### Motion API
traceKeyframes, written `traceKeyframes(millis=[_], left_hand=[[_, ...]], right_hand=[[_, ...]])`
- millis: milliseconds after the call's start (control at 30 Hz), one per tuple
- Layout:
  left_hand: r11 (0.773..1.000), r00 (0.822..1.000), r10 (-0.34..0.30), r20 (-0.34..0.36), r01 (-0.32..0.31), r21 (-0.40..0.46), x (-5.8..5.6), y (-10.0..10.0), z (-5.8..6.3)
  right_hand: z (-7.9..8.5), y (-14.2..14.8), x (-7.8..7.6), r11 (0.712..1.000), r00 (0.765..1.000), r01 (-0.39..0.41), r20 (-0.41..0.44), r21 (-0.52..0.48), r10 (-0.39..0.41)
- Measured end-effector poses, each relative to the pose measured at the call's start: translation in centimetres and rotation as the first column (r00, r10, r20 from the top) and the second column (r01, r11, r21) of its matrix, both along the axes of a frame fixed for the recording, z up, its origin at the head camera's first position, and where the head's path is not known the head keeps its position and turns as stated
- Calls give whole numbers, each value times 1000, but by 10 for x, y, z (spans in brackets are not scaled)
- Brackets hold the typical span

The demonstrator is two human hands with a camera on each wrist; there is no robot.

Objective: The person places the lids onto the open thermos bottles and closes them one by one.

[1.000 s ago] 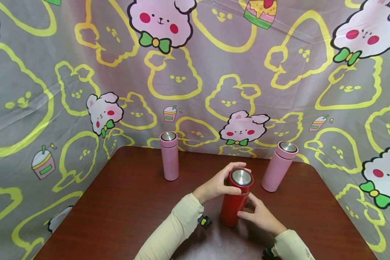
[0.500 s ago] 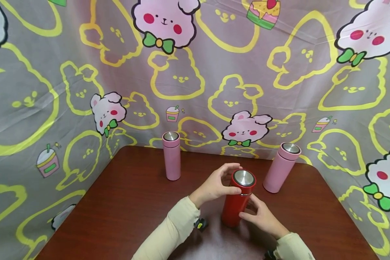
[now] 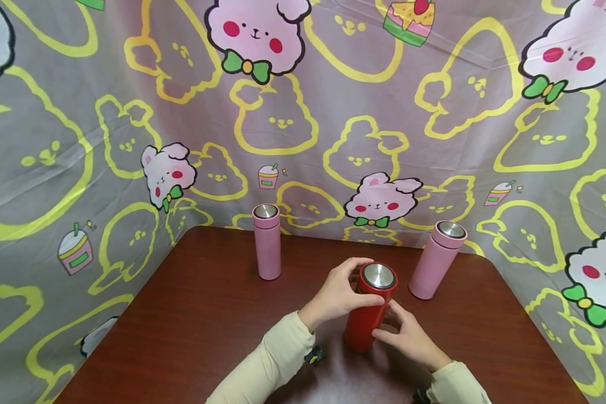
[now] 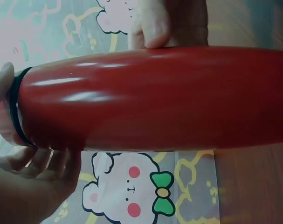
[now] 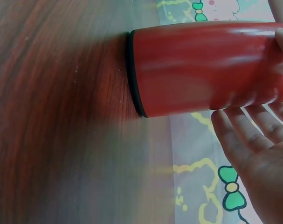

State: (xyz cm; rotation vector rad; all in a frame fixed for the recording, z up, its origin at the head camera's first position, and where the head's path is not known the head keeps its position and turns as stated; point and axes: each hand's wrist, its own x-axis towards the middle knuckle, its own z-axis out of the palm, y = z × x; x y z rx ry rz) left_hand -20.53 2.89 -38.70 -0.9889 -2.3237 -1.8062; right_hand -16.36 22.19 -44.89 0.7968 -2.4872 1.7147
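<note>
A red thermos flask with a shiny steel lid top stands near the middle of the table. My left hand grips it around the cap, thumb across the near side and fingers reaching behind. Lower down, my right hand holds the body from the right. In the left wrist view, the left fingers curl at the dark ring under the cap of the flask. The right wrist view shows the flask's black-rimmed base at the tabletop, with the right hand's fingers against its side.
Two pink thermos flasks stand farther back on the brown table: one flask at the left, the other flask at the right behind the red one. A patterned cloth hangs around the back and sides.
The left thumb has moved right across the front of the cap, and the left hand has turned slightly. The right hand keeps its hold on the body. The head view has shifted a little.
</note>
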Motion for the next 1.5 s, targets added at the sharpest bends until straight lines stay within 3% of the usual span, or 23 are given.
traceKeyframes(millis=[567, 800, 1000, 1167, 1233, 1400, 1500], left_hand=[[999, 995, -33, -97, 33, 6, -4, 1, 5], [998, 998, -44, -50, 46, 31, -3, 0, 5], [993, 994, -105, -5, 105, 54, -5, -2, 4], [977, 979, -202, 20, 200, 78, -11, -3, 1], [965, 968, -248, 35, 244, 94, -9, -5, 7], [937, 938, -340, 73, 331, 114, -13, -6, 7], [926, 925, -372, 71, 365, 95, -20, -5, 0]], right_hand=[[4, 1, -3, 1000, 1000, 10, -14, 20, -10], [5, 2, -4, 999, 1000, 19, 14, 33, -19], [5, 3, -4, 999, 999, 19, 27, 49, -20], [-2, 5, -6, 999, 1000, -1, 18, 35, 0], [-7, 7, -9, 1000, 1000, 3, 28, 28, -4], [-3, 4, -6, 1000, 999, -2, 36, 18, 2], [1, 2, -3, 1000, 1000, -2, 27, 24, 1]])
